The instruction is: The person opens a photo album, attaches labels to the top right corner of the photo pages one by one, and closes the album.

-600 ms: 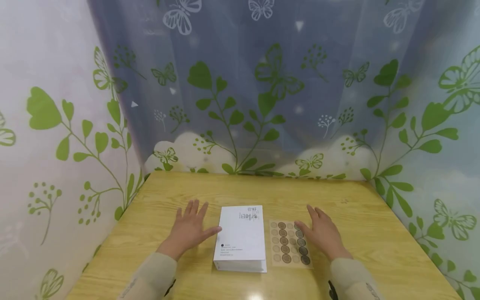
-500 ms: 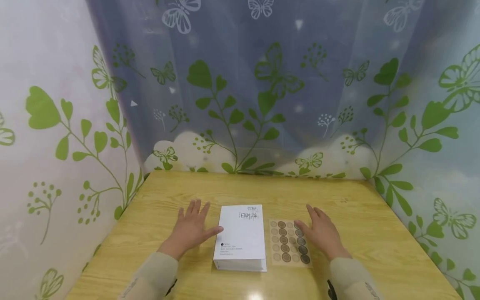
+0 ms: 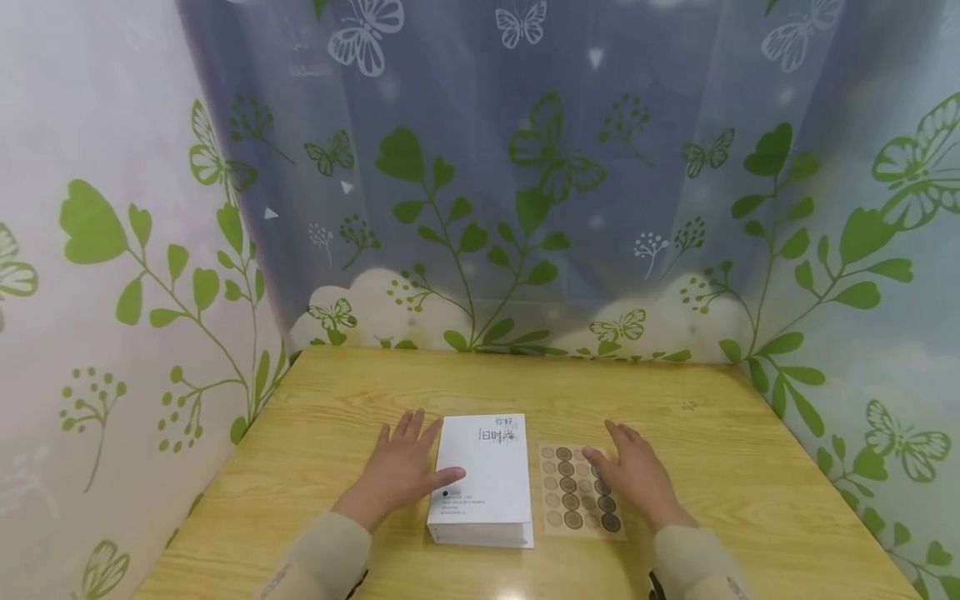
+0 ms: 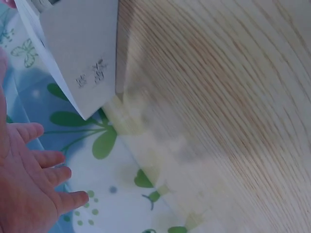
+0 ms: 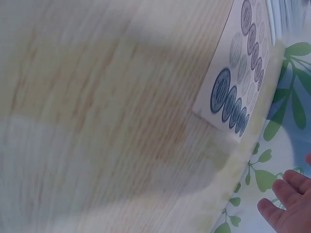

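Observation:
A thick white book (image 3: 483, 471) with dark lettering lies on the wooden table, its spine or page edge toward me. My left hand (image 3: 396, 473) is at its left side, fingers spread, the thumb reaching over the cover; whether it touches I cannot tell. In the left wrist view that hand (image 4: 29, 179) shows straight fingers apart from the book (image 4: 82, 58). Right of the book lies a sheet of round stickers (image 3: 570, 492), brown and dark circles in rows. Over its right edge hovers my right hand (image 3: 637, 479), fingers extended and holding nothing. The sticker sheet (image 5: 238, 73) also appears in the right wrist view.
The light wooden table (image 3: 337, 383) spreads around both items. Behind it hangs a blue curtain (image 3: 480, 208) printed with green leaves and butterflies. Similar pale patterned cloth (image 3: 135, 350) closes off the left side, and more hangs on the right.
My left hand has shifted right, its thumb now farther over the book's cover. My right hand has moved slightly left over the sticker sheet. The book and sheet stay in place.

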The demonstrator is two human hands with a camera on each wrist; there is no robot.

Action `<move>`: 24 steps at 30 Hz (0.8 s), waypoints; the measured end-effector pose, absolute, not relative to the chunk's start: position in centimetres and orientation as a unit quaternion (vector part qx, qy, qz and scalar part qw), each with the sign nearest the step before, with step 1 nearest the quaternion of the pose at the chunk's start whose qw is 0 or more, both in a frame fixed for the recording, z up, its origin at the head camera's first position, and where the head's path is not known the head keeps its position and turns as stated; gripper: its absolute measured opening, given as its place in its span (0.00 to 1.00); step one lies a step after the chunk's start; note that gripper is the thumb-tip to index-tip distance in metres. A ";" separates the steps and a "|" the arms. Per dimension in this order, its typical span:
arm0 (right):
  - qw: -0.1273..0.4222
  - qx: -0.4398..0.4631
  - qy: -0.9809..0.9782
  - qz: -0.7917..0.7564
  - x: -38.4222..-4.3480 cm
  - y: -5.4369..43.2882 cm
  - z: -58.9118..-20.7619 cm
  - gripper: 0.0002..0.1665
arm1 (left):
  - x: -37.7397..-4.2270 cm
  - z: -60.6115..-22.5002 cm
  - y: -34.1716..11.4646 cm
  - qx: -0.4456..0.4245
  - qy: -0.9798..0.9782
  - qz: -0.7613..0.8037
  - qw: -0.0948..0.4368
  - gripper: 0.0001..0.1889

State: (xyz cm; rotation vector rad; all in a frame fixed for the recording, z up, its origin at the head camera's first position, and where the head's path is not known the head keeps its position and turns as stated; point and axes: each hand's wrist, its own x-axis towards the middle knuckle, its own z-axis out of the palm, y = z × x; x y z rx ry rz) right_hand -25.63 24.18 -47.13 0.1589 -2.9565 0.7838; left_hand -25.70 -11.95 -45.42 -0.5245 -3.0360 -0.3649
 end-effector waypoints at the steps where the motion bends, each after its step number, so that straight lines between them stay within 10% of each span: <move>1: 0.041 0.053 -0.963 0.260 -25.6 24.0 -47.1 0.49 | -25.6 -45.4 -11.8 -0.170 -0.978 -0.118 0.019 0.49; 24: 0.019 0.062 -0.938 0.341 -23.7 20.6 -48.4 0.42 | -23.6 -46.0 -7.4 -0.227 -0.966 -0.126 -0.001 0.50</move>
